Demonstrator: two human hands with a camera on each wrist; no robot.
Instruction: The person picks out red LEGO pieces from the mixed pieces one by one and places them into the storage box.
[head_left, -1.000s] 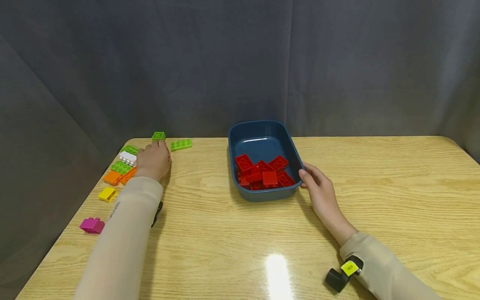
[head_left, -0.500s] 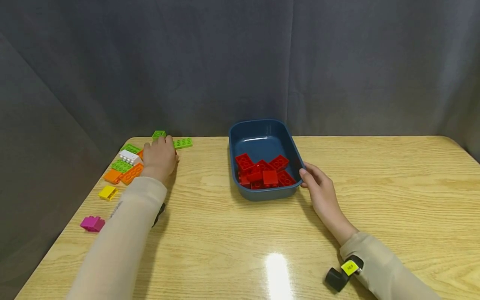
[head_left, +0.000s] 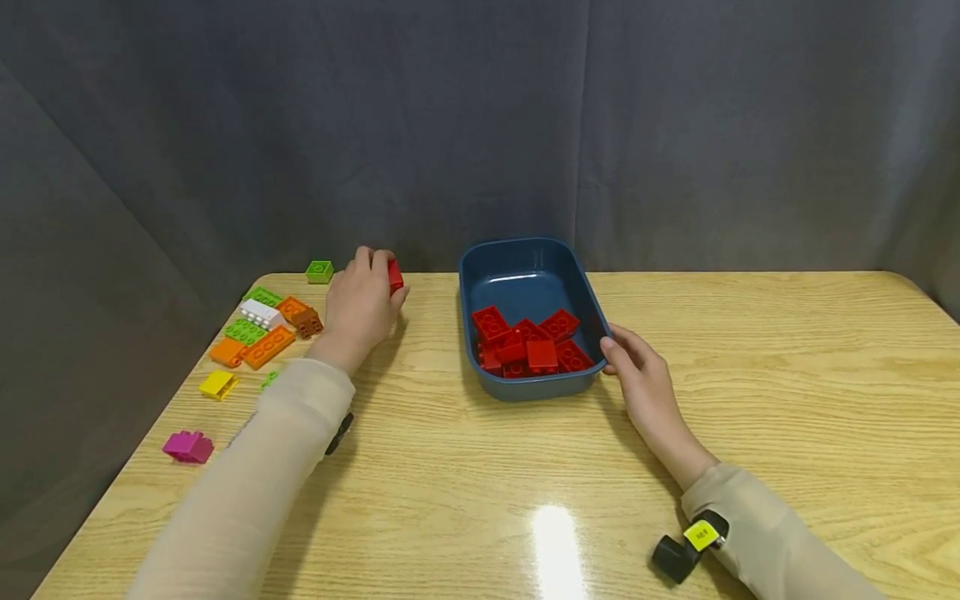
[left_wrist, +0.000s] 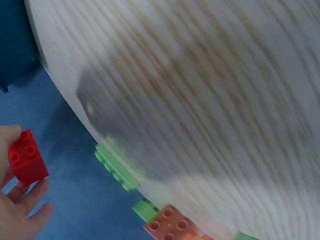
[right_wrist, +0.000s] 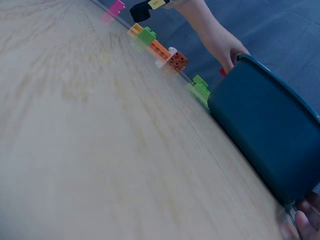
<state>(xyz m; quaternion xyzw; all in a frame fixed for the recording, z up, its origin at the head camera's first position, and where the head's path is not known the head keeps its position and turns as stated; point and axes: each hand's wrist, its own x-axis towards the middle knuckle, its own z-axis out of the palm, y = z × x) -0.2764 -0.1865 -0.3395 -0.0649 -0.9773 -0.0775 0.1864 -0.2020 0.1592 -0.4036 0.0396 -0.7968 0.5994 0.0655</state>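
Observation:
In the head view my left hand point(head_left: 358, 304) holds a red toy building brick point(head_left: 394, 276) above the back of the table. The left wrist view shows that brick point(left_wrist: 29, 162) between thumb and fingers, its studs facing the camera. A dark blue plastic bin point(head_left: 536, 390) stands to the right of this hand. Several red bricks point(head_left: 542, 357) lie heaped at its near end. My right hand point(head_left: 641, 379) pinches the bin's right rim near the front corner, thumb on top; its other fingers are partly hidden behind the wall.
Along the table's left side lie several loose bricks: a magenta brick point(head_left: 189, 447), a yellow brick point(head_left: 218, 384), a white brick point(head_left: 261, 313), a brown brick point(head_left: 307, 322), plus orange and green ones. A green brick point(head_left: 319, 272) sits at the back edge. Grey curtain point(head_left: 420, 125) hangs behind.
My left hand has moved right, carrying the red brick away from the loose bricks and toward the bin. The brown brick has come into sight. My right hand and the bin have stayed put.

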